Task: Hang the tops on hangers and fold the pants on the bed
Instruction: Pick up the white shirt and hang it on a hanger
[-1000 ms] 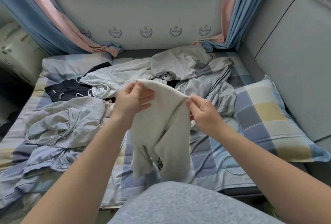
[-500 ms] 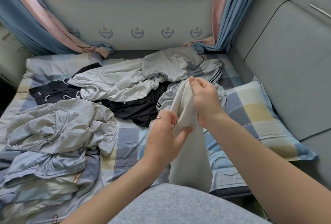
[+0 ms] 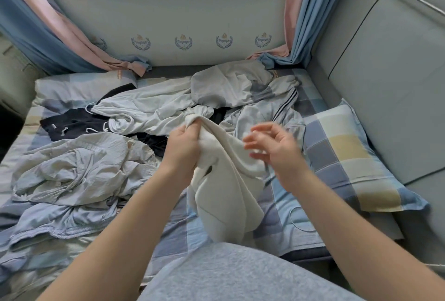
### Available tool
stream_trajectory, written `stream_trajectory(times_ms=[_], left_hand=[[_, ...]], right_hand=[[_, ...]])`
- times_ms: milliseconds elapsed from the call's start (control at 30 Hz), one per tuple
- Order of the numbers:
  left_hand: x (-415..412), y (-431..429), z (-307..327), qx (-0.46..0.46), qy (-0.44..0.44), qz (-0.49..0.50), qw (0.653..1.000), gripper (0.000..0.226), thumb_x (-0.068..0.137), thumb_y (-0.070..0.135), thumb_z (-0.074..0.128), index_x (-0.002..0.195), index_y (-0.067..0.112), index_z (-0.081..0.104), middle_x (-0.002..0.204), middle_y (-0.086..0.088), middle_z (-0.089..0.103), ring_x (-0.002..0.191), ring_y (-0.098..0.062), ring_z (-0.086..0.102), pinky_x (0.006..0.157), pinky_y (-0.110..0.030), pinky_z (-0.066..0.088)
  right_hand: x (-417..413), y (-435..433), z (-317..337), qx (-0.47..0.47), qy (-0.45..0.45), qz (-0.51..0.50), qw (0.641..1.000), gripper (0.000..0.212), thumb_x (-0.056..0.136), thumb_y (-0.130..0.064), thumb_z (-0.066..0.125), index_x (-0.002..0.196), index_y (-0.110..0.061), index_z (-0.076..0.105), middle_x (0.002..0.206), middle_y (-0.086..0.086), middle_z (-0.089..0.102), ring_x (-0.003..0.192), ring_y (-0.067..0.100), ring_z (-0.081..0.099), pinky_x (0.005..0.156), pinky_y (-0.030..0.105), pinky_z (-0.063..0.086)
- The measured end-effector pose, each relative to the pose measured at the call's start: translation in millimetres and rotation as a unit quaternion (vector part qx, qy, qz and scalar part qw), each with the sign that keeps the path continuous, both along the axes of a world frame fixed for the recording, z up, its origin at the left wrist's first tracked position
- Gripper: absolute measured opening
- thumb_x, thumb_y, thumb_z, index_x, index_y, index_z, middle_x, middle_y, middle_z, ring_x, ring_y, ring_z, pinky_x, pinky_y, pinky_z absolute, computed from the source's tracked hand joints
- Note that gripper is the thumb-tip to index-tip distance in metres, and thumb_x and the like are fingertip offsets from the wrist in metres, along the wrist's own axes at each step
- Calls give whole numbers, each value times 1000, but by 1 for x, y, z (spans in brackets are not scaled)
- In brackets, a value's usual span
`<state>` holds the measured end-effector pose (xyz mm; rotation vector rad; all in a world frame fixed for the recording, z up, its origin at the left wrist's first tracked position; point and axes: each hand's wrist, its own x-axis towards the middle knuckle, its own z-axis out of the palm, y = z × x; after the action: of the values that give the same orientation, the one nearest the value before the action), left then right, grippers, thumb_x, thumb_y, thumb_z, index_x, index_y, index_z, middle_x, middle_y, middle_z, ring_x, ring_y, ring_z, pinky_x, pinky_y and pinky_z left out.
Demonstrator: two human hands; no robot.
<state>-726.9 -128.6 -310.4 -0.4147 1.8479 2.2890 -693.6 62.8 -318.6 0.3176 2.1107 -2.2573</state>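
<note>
A cream-white garment [image 3: 224, 187] hangs bunched over the checked bed [image 3: 281, 207] in front of me. My left hand [image 3: 184, 146] grips its upper edge in a fist. To the right, my right hand [image 3: 274, 143] is blurred, its fingers spread and loosely bent, holding nothing; it hovers just beside the cloth. Behind lie a pale grey garment [image 3: 154, 110], a grey striped garment [image 3: 262, 98], a dark navy garment [image 3: 79, 125] and a crumpled light blue-grey shirt [image 3: 72, 168].
A checked pillow [image 3: 349, 158] lies at the right against the grey padded wall [image 3: 390, 79]. Pink and blue curtains [image 3: 43, 33] hang at both sides of the window. A thin wire hanger [image 3: 298, 219] shows on the bedsheet near the pillow.
My right hand has let go of the cream garment and opened. My left hand has moved up to the top edge and now holds the cloth alone.
</note>
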Motion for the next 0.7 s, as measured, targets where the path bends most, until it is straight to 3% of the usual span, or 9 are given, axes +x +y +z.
stream_trajectory(times_ms=[100, 233, 300, 367, 400, 467, 533, 600, 700], left_hand=[[2, 2, 9, 38, -19, 2, 999, 26, 104, 28, 52, 90, 11, 66, 70, -2, 71, 64, -14, 69, 60, -30, 58], [7, 4, 20, 71, -36, 13, 997, 23, 101, 38, 54, 94, 19, 64, 78, 2, 73, 67, -11, 71, 59, -26, 56], [9, 0, 25, 81, -25, 2, 996, 24, 100, 44, 54, 93, 22, 61, 70, 8, 73, 62, -7, 71, 55, -22, 55], [11, -7, 28, 82, -24, 1, 996, 27, 99, 47, 53, 92, 22, 61, 62, 11, 72, 56, -6, 70, 48, -20, 54], [13, -10, 29, 82, -28, 4, 996, 27, 99, 47, 53, 92, 22, 61, 60, 10, 71, 54, -6, 70, 46, -21, 53], [14, -21, 29, 75, -39, 17, 996, 29, 98, 48, 54, 93, 21, 62, 61, 9, 71, 54, -8, 70, 45, -22, 53], [12, -35, 29, 64, -57, 38, 996, 32, 99, 49, 54, 100, 19, 65, 68, 5, 74, 65, -13, 73, 56, -26, 58], [8, -53, 26, 34, -68, 56, 996, 32, 98, 48, 56, 104, 18, 67, 76, 1, 75, 76, -16, 73, 70, -31, 58], [2, -75, 13, -63, -56, 40, 996, 25, 99, 38, 60, 93, 14, 65, 73, -1, 70, 67, -14, 70, 63, -28, 54]], right_hand=[[17, -20, -38, 74, -53, 132, 987, 23, 94, -12, 67, 116, -17, 60, 114, 6, 70, 103, 17, 68, 86, 29, 57], [27, -39, -82, 177, -98, 251, 947, 43, 94, -8, 64, 136, -9, 54, 136, 8, 60, 128, 19, 55, 109, 35, 44], [31, -44, -96, 218, -107, 306, 920, 37, 96, -8, 61, 133, -8, 60, 133, 5, 64, 124, 15, 58, 104, 32, 48], [36, -50, -108, 191, -126, 345, 910, 27, 96, -4, 59, 122, -6, 67, 119, 1, 69, 106, 10, 63, 85, 21, 53], [39, -53, -113, 176, -130, 350, 911, 23, 95, -4, 60, 116, -7, 70, 111, 1, 72, 97, 8, 62, 78, 21, 52], [38, -52, -118, 197, -111, 335, 915, 16, 95, -9, 60, 102, -11, 74, 100, 8, 75, 87, 8, 57, 75, 34, 51], [29, -41, -119, 244, -80, 281, 925, 16, 95, -11, 60, 87, -12, 74, 85, 16, 70, 79, 14, 53, 75, 46, 49], [19, -24, -112, 251, -56, 197, 946, 18, 97, -9, 60, 82, -3, 69, 74, 15, 59, 72, 17, 48, 70, 44, 43], [6, -5, -87, 229, -5, 124, 965, 21, 101, -12, 56, 85, 2, 60, 70, 4, 49, 67, 15, 41, 64, 34, 35]])
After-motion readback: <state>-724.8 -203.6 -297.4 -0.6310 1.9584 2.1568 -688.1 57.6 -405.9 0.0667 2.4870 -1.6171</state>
